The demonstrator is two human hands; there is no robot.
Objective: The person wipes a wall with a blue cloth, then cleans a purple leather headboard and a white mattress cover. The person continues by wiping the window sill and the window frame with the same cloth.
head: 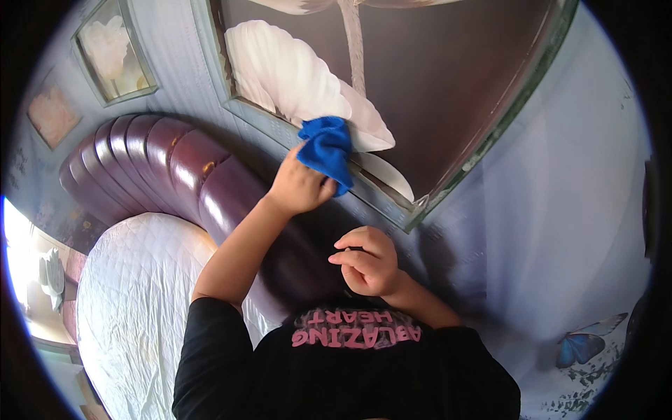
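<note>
My left hand (299, 186) grips a bunched blue cloth (328, 149), pressed to the lower edge of a large framed picture (446, 94). White petals and a pale stem on a dark brown ground make up the picture. The cloth overlaps the beveled, glass-like frame (262, 116) and part of a petal. Below that frame, in front of my chest, my right hand (370, 262) hovers with loosely curled fingers. A gap shows between its thumb and fingers, and I see nothing held there.
A padded purple leather-like headboard (178, 163) curves behind a bed with a white quilted cover (136, 283). Two smaller pictures, a framed flower (107, 58) and a pinkish one (54, 111), hang at upper left. The blue-grey wall (556, 210) bears a butterfly print (583, 344).
</note>
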